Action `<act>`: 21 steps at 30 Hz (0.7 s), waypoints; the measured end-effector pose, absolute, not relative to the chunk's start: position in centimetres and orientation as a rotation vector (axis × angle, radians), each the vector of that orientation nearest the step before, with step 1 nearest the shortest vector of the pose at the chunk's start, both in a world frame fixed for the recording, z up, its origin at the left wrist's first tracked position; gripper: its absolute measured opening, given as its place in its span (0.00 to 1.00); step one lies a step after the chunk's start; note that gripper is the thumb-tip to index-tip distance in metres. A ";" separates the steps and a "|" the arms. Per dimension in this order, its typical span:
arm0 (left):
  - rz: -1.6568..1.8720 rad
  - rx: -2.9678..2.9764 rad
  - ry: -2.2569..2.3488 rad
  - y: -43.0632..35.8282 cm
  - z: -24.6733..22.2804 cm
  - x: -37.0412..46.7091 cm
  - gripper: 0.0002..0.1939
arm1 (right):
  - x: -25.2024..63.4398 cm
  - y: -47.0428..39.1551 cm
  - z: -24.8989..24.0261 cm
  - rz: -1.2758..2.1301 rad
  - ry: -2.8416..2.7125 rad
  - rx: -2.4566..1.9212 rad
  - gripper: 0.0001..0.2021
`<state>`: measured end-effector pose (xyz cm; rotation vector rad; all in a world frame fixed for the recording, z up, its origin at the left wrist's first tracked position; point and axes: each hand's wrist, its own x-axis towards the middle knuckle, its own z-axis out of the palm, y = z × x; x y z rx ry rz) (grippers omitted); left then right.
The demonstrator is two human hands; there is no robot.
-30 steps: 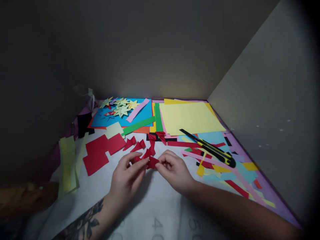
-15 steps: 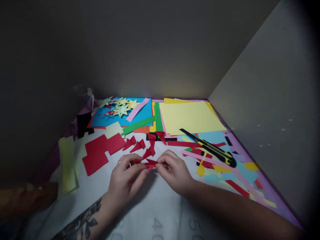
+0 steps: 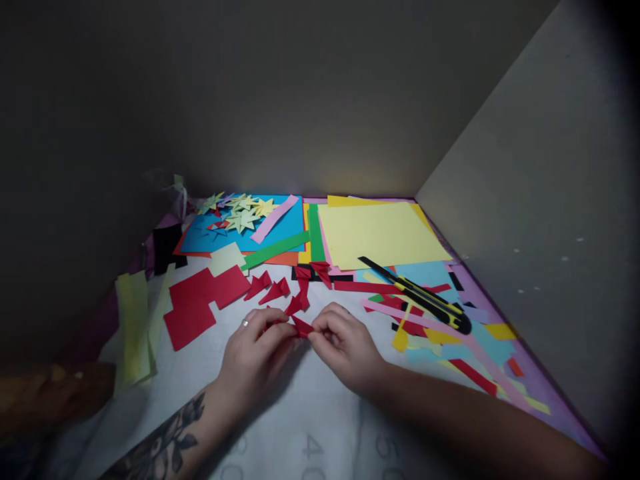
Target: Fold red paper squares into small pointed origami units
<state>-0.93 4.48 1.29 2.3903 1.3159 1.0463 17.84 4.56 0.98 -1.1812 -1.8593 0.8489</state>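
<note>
Between my two hands, low over the white surface, is a small folded red paper piece (image 3: 302, 327). My left hand (image 3: 254, 347) pinches its left side, and its fingers hide part of it. On the right side, my right hand (image 3: 346, 347) grips it between thumb and curled fingers. Just beyond my fingertips lie several folded red paper pieces (image 3: 275, 291) with pointed ends. Flat red paper squares (image 3: 193, 320) overlap to the left of my left hand, beside a pale cream square (image 3: 227, 259).
A black and yellow utility knife (image 3: 430, 303) lies over paper scraps (image 3: 480, 353) on the right. Yellow sheets (image 3: 383, 233) are stacked at the back. Paper stars (image 3: 243, 217) rest on a blue sheet (image 3: 200, 243). Pale yellow strips (image 3: 133, 327) lie left. Walls (image 3: 300, 100) close the back and right.
The red piece between my hands has turned and now shows a slanted triangular face. My left fingers have closed in over it; both hands stay in nearly the same place.
</note>
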 end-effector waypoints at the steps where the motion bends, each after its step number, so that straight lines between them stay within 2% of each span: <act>1: 1.044 2.383 1.316 4.5 1.3 -0.9 0.04 | 17.8 4.6 1.1 0.860 -1.850 -1.191 0.06; 17: 1.034 2.039 1.293 4.3 1.1 -1.1 0.02 | 17.3 4.6 1.0 1.006 -1.802 -1.255 0.08; 21: 1.038 2.079 1.171 4.5 1.6 -1.3 0.06 | 17.3 4.7 1.1 1.013 -1.780 -1.269 0.07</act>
